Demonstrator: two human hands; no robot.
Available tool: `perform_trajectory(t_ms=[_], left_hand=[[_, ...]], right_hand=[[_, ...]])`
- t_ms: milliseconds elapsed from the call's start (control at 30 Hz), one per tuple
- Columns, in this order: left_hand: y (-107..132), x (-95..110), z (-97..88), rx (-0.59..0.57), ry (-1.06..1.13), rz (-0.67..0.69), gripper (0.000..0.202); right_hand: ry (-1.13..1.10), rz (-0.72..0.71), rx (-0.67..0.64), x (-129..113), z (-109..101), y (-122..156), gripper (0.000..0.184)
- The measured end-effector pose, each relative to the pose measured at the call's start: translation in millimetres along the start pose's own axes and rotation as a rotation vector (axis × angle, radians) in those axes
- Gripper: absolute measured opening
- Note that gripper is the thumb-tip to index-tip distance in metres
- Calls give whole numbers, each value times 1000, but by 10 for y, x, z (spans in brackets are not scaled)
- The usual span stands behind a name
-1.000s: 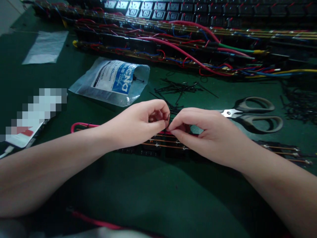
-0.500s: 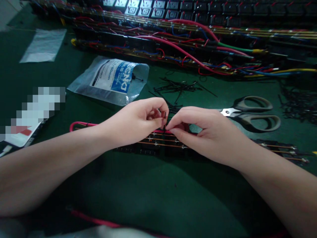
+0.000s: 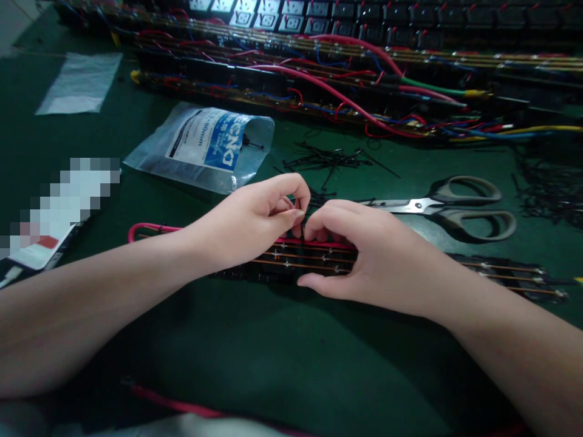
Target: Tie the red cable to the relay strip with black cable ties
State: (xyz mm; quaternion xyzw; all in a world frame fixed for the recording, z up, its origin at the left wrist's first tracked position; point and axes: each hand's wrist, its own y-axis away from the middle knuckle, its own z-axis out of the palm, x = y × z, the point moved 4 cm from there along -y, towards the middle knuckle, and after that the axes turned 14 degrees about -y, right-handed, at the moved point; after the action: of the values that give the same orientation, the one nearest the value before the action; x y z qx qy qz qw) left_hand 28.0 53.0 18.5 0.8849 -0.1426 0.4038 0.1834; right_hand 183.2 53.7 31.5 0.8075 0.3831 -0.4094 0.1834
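Note:
My left hand [image 3: 259,212] is closed, its thumb and index finger pinching a thin black cable tie [image 3: 302,232]. The tie stands up from a red cable [image 3: 141,228] that runs along a black strip with bare copper rods [image 3: 273,265]. Straddling this strip, my right hand [image 3: 387,252] has its curled fingers at the far side beside the tie. Its thumb lies apart at the near edge, so the hand grips the strip across its width. The palm and forearm hide part of the strip.
Scissors [image 3: 421,206] with dark handles lie behind my right hand. Loose black cable ties [image 3: 334,159] and a clear labelled bag [image 3: 200,145] lie farther back. Wired strips [image 3: 282,82] line the back. A partly blurred-out white object [image 3: 68,206] lies left.
My right hand has let go of the cable tie and spread its thumb down to the strip's near edge. My left hand stays at the tie, with its index finger slightly higher.

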Motion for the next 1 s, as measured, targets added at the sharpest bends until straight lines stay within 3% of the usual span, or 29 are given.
perform_trajectory(t_ms=[433, 1000], left_hand=[[-6, 46, 8, 1, -1, -4, 8], [-1, 19, -10, 33, -121, 25, 10]], right_hand=[[60, -95, 39, 14, 8, 20, 30], [22, -49, 14, 15, -6, -9, 28]])
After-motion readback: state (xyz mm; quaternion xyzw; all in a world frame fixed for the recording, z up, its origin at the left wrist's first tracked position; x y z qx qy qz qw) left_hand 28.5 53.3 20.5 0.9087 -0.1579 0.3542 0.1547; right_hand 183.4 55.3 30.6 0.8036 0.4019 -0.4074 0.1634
